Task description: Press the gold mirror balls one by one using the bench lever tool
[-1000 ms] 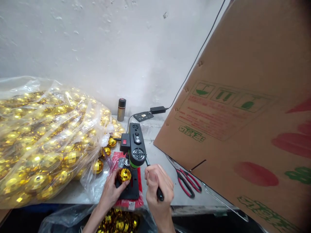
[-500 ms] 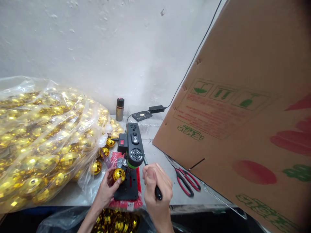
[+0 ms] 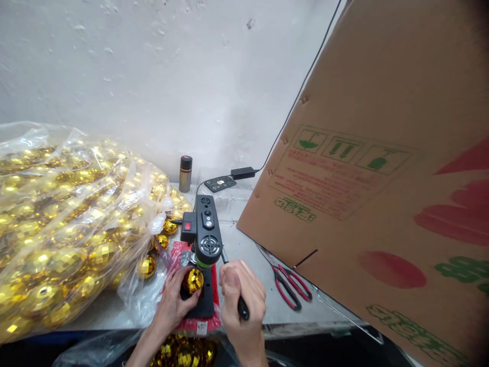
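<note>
Between the thumb and fingers of my left hand (image 3: 173, 300) is a gold mirrored ball (image 3: 194, 280). It sits just under the head of a small black bench drill press (image 3: 209, 229), above the black base plate (image 3: 205, 300). My right hand (image 3: 243, 300) is wrapped round the black-tipped lever handle (image 3: 243, 309) on the press's right side. The drill bit is hidden from this angle. Red plastic sheeting (image 3: 215, 306) lies beneath the base.
At left bulges a clear plastic bag (image 3: 76, 229) of gold balls, with several loose ones beside it. More gold balls (image 3: 187, 351) lie below the table edge. Red-handled scissors (image 3: 292, 285), a large cardboard box (image 3: 344, 204), a spray can (image 3: 185, 174) and a power adapter (image 3: 243, 173) surround the press.
My left hand has brought the ball rightwards, closer under the press head. My right hand stays on the lever. The whole view has shifted slightly.
</note>
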Action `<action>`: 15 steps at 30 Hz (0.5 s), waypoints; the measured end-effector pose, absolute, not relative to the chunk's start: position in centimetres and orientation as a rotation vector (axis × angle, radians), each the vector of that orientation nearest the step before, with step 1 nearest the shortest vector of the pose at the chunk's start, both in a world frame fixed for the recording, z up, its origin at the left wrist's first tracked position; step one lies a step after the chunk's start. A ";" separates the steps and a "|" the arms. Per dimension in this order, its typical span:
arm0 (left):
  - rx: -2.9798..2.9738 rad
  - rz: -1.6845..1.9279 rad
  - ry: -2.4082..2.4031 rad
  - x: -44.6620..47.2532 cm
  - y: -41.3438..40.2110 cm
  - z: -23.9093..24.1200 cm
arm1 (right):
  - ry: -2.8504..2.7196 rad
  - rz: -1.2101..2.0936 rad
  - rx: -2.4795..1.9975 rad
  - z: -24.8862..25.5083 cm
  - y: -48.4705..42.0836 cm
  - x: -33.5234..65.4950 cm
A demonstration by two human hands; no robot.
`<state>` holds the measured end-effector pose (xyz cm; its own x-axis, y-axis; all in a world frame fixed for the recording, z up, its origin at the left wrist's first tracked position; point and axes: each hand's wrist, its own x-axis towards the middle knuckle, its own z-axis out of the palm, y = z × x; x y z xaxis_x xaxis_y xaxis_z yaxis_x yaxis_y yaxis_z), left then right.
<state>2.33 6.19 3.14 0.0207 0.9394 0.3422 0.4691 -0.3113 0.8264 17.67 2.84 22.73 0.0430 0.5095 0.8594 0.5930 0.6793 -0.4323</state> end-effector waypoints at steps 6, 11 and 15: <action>1.931 1.221 1.398 3.1 6.5 3.0 | -1.626 -0.102 -0.891 22.3 2.6 17.9; 1.927 1.145 1.401 3.0 6.6 2.8 | -1.656 -0.143 -0.879 20.5 2.4 18.2; 1.897 1.117 1.394 3.0 6.6 2.7 | -1.661 -0.191 -0.861 17.5 2.4 18.3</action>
<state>2.97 6.55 2.66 0.1254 0.9433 0.3072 0.5055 -0.3272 0.7984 18.30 2.38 17.50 -0.0313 0.4314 0.9016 0.6244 0.7128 -0.3194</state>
